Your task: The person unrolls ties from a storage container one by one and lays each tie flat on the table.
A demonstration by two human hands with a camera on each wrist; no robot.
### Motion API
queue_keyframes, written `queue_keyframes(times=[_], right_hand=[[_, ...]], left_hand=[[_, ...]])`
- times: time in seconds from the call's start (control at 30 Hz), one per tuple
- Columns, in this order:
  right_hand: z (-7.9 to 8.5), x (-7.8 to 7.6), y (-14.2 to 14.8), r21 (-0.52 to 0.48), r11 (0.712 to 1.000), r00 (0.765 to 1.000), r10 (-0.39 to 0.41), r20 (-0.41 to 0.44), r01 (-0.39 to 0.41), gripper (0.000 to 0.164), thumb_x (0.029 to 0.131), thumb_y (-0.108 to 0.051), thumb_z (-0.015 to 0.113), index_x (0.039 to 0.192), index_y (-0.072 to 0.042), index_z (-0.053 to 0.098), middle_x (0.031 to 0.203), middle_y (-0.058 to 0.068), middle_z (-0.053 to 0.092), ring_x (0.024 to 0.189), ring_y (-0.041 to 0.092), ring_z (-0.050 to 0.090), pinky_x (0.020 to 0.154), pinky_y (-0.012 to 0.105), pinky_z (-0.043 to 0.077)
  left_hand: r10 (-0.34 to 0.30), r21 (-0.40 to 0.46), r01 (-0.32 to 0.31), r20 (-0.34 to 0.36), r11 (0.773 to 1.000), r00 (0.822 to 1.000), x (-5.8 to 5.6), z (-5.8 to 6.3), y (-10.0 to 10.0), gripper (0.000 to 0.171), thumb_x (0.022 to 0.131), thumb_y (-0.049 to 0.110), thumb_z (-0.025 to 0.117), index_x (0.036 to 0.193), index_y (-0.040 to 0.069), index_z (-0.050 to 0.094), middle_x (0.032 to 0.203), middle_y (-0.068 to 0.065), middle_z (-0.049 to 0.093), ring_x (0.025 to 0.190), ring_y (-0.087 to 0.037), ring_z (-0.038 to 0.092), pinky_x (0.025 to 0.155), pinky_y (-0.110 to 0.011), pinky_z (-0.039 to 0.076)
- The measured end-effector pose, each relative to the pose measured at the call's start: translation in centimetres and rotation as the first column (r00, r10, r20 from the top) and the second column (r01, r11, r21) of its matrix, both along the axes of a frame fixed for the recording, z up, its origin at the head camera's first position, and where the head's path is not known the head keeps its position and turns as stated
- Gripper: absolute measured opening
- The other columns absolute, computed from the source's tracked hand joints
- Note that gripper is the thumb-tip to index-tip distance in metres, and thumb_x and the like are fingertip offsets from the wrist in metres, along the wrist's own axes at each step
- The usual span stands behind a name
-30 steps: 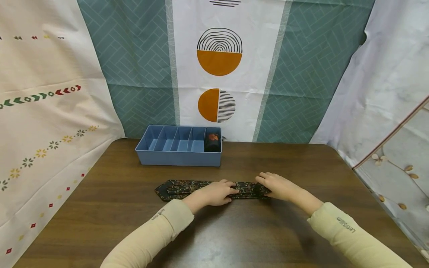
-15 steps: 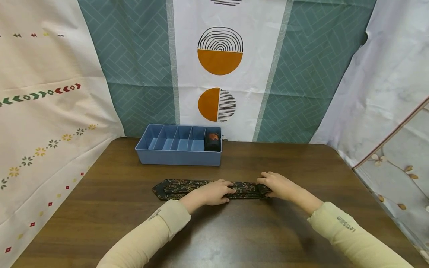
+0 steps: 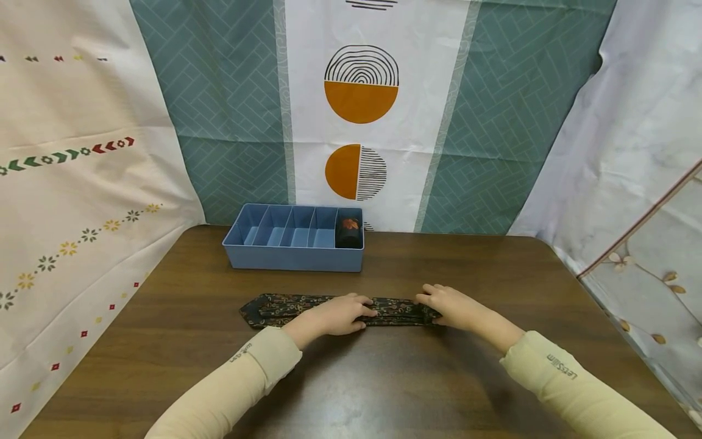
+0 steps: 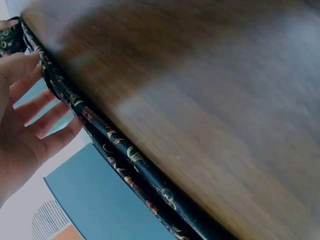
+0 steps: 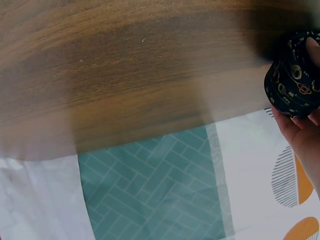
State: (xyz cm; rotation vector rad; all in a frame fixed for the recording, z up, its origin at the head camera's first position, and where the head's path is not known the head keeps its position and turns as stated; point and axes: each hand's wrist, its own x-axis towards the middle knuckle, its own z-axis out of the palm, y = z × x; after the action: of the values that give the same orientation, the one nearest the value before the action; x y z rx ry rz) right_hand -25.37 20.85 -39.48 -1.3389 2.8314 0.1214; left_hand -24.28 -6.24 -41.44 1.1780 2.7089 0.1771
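Note:
A dark necktie [image 3: 397, 312] with a small gold and orange pattern lies folded lengthwise across the table, its pointed tip at the left. My left hand [image 3: 337, 314] rests on its middle; in the left wrist view the fingers are extended and spread along the tie's edge [image 4: 112, 137]. At the right end, my right hand [image 3: 452, 306] grips the part wound into a small roll. The right wrist view shows that roll [image 5: 295, 82] between thumb and fingers, with most of the hand out of frame.
Behind the tie stands a blue divided box [image 3: 293, 258]. Its rightmost compartment holds a dark roll [image 3: 348, 235] with an orange leaf motif. Patterned curtains [image 3: 236, 134] hang at the back and both sides of the brown wooden table [image 3: 384, 390].
My left hand has moved left along the tie, and the tie's pointed tip has shifted left too. The right hand, still gripping the rolled end, has barely moved.

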Motion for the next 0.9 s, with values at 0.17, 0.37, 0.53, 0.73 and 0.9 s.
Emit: queue_keyframes(times=[0.17, 0.37, 0.53, 0.73, 0.9], right_hand=[[0.1, 0.1, -0.1, -0.008, 1.000, 1.000, -0.011, 0.008, 0.011, 0.043, 0.071, -0.009, 0.081, 0.107, -0.005, 0.059, 0.105, 0.014, 0.060, 0.099, 0.035, 0.062, 0.088, 0.050, 0.051], [0.1, 0.2, -0.3, -0.023, 1.000, 1.000, -0.006, 0.025, 0.006, 0.042, 0.071, -0.009, 0.081, 0.103, -0.005, 0.055, 0.101, 0.010, 0.064, 0.100, 0.032, 0.063, 0.092, 0.050, 0.049], [0.1, 0.3, -0.2, -0.017, 1.000, 0.999, -0.015, 0.035, 0.016, 0.046, 0.071, -0.007, 0.080, 0.109, 0.000, 0.055, 0.107, 0.016, 0.064, 0.106, 0.037, 0.061, 0.093, 0.051, 0.048], [-0.2, 0.3, 0.1, -0.023, 0.999, 0.999, 0.032, -0.030, -0.032, 0.046, 0.073, -0.011, 0.080, 0.113, -0.001, 0.058, 0.106, 0.015, 0.059, 0.097, 0.035, 0.062, 0.084, 0.047, 0.052], [-0.3, 0.4, 0.3, -0.024, 0.999, 0.998, 0.034, -0.046, -0.035, 0.043, 0.073, -0.011, 0.080, 0.109, -0.001, 0.060, 0.107, 0.017, 0.060, 0.098, 0.037, 0.062, 0.085, 0.048, 0.052]], left_hand=[[0.001, 0.013, -0.001, -0.001, 1.000, 1.000, 0.1, 0.2, -0.4, 0.036, 0.093, 0.019, 0.059, 0.129, 0.014, 0.060, 0.138, -0.011, 0.050, 0.128, -0.027, 0.047, 0.105, -0.039, 0.041], [0.006, 0.012, -0.006, 0.007, 1.000, 1.000, 0.2, 0.0, -1.0, 0.036, 0.093, 0.019, 0.059, 0.129, 0.014, 0.060, 0.139, -0.010, 0.050, 0.127, -0.028, 0.047, 0.105, -0.040, 0.041], [0.011, 0.024, -0.012, 0.016, 1.000, 1.000, 0.3, 0.0, -1.6, 0.036, 0.093, 0.018, 0.059, 0.129, 0.014, 0.060, 0.139, -0.011, 0.050, 0.128, -0.028, 0.047, 0.106, -0.041, 0.040], [0.020, 0.027, -0.021, 0.022, 0.999, 1.000, 0.3, 0.1, -2.2, 0.036, 0.093, 0.017, 0.059, 0.129, 0.014, 0.060, 0.139, -0.010, 0.049, 0.129, -0.028, 0.046, 0.106, -0.041, 0.040], [0.029, 0.027, -0.029, 0.023, 0.999, 0.999, 0.6, 0.0, -2.6, 0.037, 0.093, 0.018, 0.059, 0.130, 0.015, 0.059, 0.140, -0.010, 0.049, 0.129, -0.027, 0.046, 0.105, -0.041, 0.041]])
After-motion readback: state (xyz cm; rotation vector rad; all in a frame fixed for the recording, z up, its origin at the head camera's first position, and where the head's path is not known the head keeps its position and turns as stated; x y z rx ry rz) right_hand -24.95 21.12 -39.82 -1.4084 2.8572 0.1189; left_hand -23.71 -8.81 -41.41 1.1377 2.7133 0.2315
